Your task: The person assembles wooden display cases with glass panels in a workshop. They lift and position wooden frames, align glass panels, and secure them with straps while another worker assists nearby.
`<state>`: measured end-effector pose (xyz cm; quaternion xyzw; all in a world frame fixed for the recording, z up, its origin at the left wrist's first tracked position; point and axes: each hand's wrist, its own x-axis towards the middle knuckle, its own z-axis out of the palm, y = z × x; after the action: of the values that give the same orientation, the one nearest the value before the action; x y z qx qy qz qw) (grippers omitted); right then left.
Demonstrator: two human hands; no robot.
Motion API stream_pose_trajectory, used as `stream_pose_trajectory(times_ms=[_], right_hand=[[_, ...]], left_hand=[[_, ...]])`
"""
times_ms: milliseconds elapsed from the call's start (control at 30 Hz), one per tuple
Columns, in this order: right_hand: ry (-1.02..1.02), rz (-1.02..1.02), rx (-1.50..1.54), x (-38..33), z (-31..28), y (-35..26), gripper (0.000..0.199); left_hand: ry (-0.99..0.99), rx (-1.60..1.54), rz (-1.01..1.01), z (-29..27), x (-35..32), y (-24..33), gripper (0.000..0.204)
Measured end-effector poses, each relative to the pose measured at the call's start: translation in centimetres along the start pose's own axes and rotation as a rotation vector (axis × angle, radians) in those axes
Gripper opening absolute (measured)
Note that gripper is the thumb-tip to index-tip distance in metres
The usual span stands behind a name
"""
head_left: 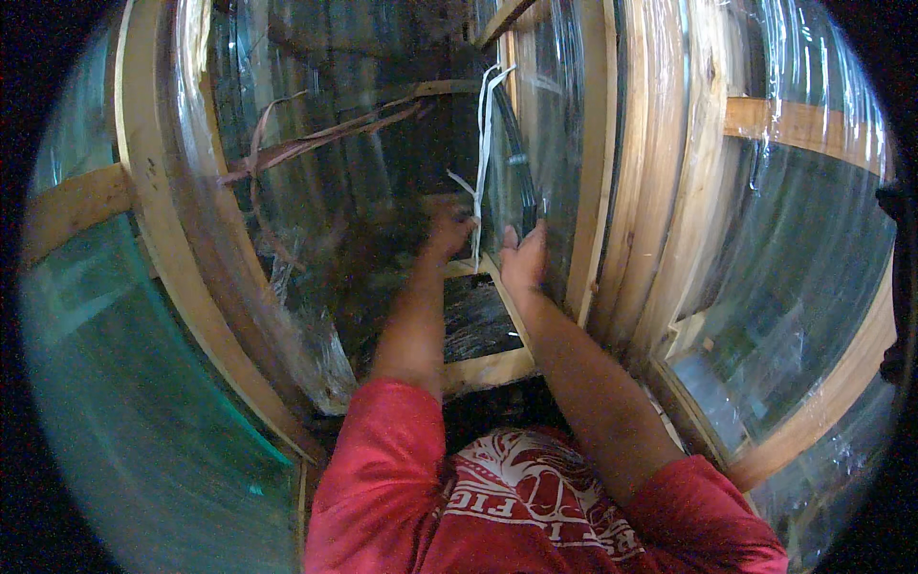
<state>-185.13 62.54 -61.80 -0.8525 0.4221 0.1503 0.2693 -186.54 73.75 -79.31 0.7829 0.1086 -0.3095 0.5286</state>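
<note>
My left hand (453, 230) reaches forward at the middle, somewhat blurred, its fingers curled against a thin white strap (484, 143). The strap hangs in two strands from above and its lower end dangles past the fingers. Just to the right, my right hand (524, 260) has its thumb and fingers closed around the lower end of a dark bundle of narrow black strips (521, 177). That bundle slants down from the upper right, with a pale band around it. Most of the left fingertips are lost in shadow and blur.
Wooden posts (172, 191) and wrapped upright boards (660, 172) stand on both sides, with glossy transparent sheeting. Below my hands lies a wooden frame (488, 368) over dark crumpled film (478, 316). Brownish torn strips (325, 143) hang at the left, beyond a green-tinted panel (143, 354).
</note>
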Motion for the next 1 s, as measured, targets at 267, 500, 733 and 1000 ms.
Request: stream_pose_trajectory(times_ms=[267,500,733,1000], right_hand=[[0.024,-0.042,0.055,0.4,1.1,1.5,0.06],[-0.017,-0.112,0.087,1.0,1.5,2.8,0.054],[-0.042,-0.033,0.03,0.4,0.2,1.0,0.052],[-0.094,-0.061,0.058,0.6,-0.4,0.1,0.062]], left_hand=[[0.039,-0.136,-0.227,-0.5,-0.9,-0.9,0.034],[0.003,0.104,-0.213,-2.8,-2.8,2.5,0.03],[0.001,-0.164,-0.215,-3.7,-1.6,3.9,0.038],[0.036,-0.011,-0.147,-0.4,2.1,0.9,0.036]])
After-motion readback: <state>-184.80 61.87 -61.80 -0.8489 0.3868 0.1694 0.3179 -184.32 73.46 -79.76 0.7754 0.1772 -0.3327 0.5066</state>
